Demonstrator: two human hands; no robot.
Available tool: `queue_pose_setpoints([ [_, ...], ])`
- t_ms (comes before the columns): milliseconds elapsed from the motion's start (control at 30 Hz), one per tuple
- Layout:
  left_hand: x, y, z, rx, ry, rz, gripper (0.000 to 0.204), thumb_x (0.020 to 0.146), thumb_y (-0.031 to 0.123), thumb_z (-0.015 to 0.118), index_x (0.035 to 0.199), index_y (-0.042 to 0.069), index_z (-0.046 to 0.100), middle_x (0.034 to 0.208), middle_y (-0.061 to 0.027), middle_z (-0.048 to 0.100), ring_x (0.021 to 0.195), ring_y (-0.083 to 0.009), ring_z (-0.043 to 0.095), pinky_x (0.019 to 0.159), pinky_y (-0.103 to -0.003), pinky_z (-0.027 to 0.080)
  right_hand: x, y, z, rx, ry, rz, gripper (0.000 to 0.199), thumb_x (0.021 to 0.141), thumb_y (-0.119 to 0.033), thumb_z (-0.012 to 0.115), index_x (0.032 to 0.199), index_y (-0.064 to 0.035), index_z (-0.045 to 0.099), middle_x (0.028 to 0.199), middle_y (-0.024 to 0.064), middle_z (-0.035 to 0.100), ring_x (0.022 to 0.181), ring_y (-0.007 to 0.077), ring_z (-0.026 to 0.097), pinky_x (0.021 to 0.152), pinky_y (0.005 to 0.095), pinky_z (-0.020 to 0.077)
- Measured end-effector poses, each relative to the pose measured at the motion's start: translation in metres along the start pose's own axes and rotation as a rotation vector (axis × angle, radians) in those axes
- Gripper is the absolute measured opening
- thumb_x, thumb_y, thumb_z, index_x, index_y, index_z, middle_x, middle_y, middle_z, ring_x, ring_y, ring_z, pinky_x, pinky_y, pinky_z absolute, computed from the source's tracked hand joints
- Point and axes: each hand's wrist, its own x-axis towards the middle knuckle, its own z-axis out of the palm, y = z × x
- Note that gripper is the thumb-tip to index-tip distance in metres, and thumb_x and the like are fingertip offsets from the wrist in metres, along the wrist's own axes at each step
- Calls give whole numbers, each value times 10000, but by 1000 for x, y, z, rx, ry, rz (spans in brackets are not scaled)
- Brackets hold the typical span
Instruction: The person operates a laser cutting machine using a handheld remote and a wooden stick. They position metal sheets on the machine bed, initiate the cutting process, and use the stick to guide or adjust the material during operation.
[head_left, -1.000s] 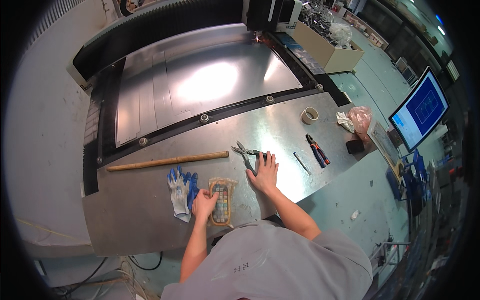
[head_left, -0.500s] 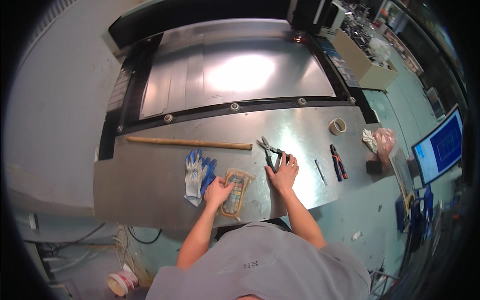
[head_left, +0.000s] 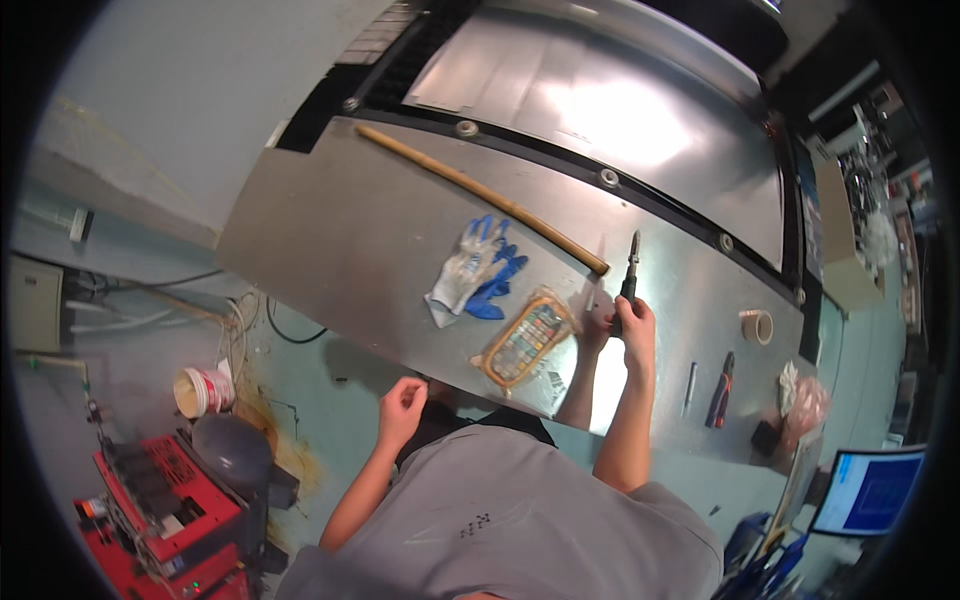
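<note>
Black-handled metal snips [head_left: 632, 270], centre-right of the frame, gripped by the handles in the right hand [head_left: 635, 325], blades pointing to the top edge, handles close together. Right hand wrapped around them, above the grey sheet-metal table [head_left: 330, 240]. Left hand [head_left: 402, 402] off the table's near edge, lower left of centre, fingers loosely curled; cannot tell if anything is inside.

Left of the snips: yellow-framed remote with multicoloured buttons in a clear plastic wrap [head_left: 527, 342], lying slanted at frame centre. Beyond it, white-and-blue work gloves [head_left: 470, 270], overlapping. Long brown bamboo-like stick [head_left: 480, 192] runs diagonally from upper left to centre, its near end just beside the snips.

Right side: slim pale pen [head_left: 690, 388] near dark pliers with red-trimmed handles [head_left: 722, 392]; beige tape roll [head_left: 748, 328] above them. Crumpled pink plastic bag [head_left: 806, 405] further right. Shiny metal sheet [head_left: 610, 100] across the top; lit blue-screened monitor [head_left: 868, 492], lower right. White-and-red bucket [head_left: 203, 392], lower left.
</note>
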Motion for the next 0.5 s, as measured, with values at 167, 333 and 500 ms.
queue_pose_setpoints([
  [167,-36,-129,-62,-26,-1,-511,238,994,266,716,1043,34,733,884,-53,763,782,-125,699,720,-309,562,-43,-17,148,236,-390,-14,353,939,-37,608,1288,-16,556,1248,122,688,1039,245,732,800,384,636],
  [333,-50,-223,-166,-46,-24,-386,347,968,313,747,1153,20,742,960,-104,769,952,-157,704,861,-327,551,-98,1,340,226,-367,71,405,952,-49,662,1349,-105,604,1224,62,652,1092,186,644,795,383,596],
  [500,-72,-279,-387,-84,340,-408,237,1002,188,704,1124,-16,719,955,-64,733,859,-132,656,766,-286,533,-168,14,533,607,-269,196,279,1020,-78,602,1296,-75,560,1304,61,614,1089,205,629,736,422,650],
])
